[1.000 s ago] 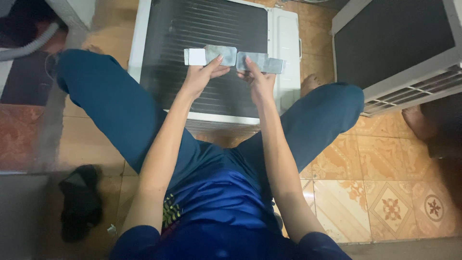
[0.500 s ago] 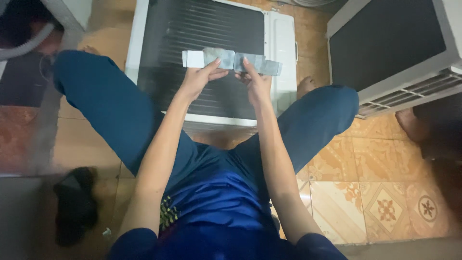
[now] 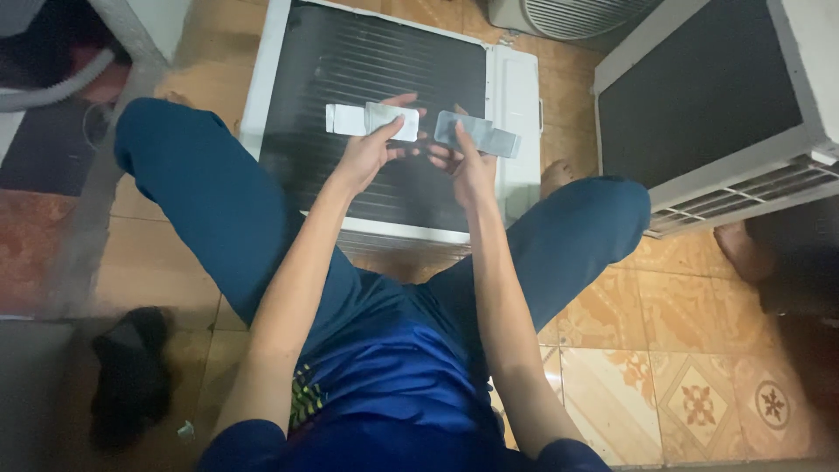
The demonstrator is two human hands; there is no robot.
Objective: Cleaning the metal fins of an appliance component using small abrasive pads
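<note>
Above the white air-conditioner unit (image 3: 516, 114) lying flat on the floor, the left hand (image 3: 371, 153) pinched a pale strip of tape (image 3: 371, 120) between thumb and fingers. Just beside it, apart by a small gap, the right hand (image 3: 468, 166) pinched a second grey strip (image 3: 479, 135). Both pieces hovered over the unit's dark finned panel (image 3: 350, 70), near its right edge.
</note>
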